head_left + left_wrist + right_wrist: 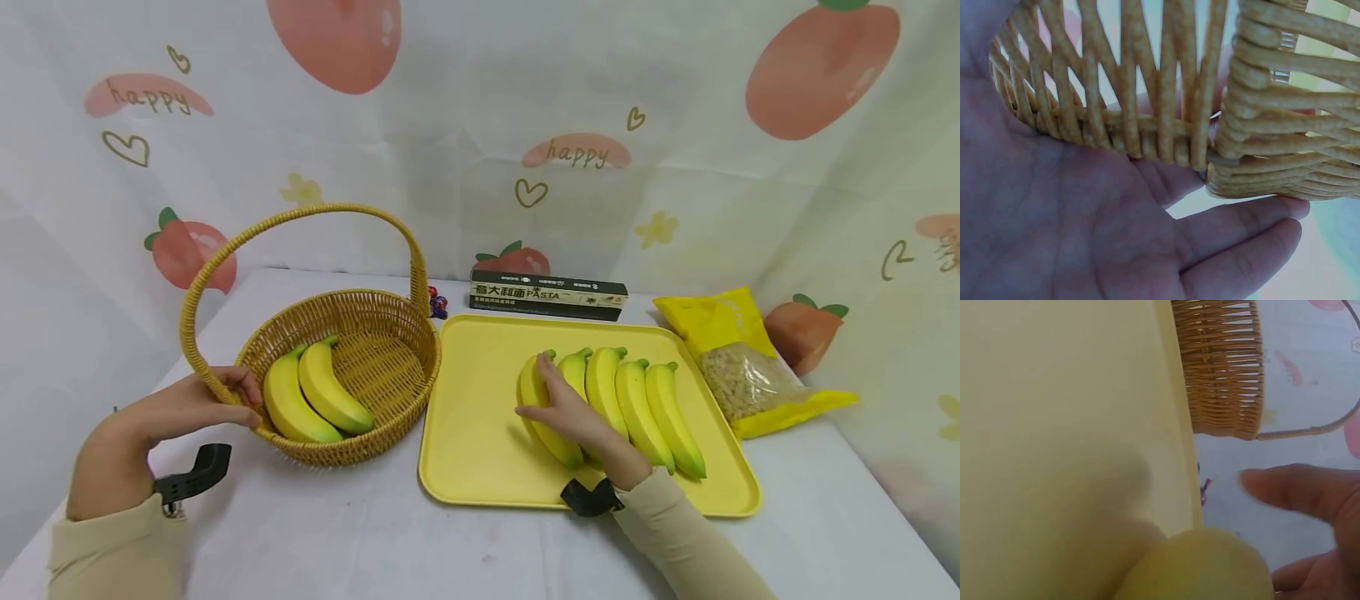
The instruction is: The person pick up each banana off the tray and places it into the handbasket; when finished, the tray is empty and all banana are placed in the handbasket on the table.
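At the left, my left hand [191,406] grips the side of a woven basket [382,442] near the foot of its tall handle. The left wrist view shows the palm [1085,225] against the wicker wall. Two yellow bananas [288,400] lie side by side inside the basket. My right hand [577,417] is over the leftmost banana [558,446] in a row of several on a yellow tray [472,433]. Its thumb [1291,487] is straight and apart from the banana in the right wrist view; the other fingers are partly hidden there.
Behind the tray stands a dark pasta box [547,296]. A yellow bag of pasta [750,375] lies against the tray's right edge. Small wrapped items [437,302] sit behind the basket's right side. A printed cloth [450,167] hangs at the back.
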### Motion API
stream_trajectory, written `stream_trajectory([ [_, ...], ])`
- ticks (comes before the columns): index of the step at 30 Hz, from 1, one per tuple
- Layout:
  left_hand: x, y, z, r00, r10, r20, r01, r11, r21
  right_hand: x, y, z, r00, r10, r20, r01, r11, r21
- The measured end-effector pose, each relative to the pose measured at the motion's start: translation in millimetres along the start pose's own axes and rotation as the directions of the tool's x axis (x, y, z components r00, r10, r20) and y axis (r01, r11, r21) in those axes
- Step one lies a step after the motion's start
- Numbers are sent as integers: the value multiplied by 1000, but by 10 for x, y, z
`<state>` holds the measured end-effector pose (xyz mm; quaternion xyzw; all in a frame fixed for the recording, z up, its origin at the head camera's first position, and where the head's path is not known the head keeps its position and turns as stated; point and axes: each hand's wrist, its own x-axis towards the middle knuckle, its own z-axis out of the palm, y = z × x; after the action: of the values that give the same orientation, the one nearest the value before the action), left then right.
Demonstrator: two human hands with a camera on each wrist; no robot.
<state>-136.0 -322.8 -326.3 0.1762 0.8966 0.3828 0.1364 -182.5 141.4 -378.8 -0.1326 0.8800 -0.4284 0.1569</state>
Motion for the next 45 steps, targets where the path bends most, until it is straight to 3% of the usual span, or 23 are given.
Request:
stream_trajectory([
  [13,-8,-8,-4,1000,26,1,-26,1000,-10,31,62,103,1000,-23,-15,23,1000,-4],
  [27,-2,14,-24,1000,-10,13,10,1000,2,37,79,134,996,-94,-1,94,995,-46],
  [45,-8,27,-20,999,-32,11,32,999,3,69,-124,80,982,-185,36,188,978,-92],
])
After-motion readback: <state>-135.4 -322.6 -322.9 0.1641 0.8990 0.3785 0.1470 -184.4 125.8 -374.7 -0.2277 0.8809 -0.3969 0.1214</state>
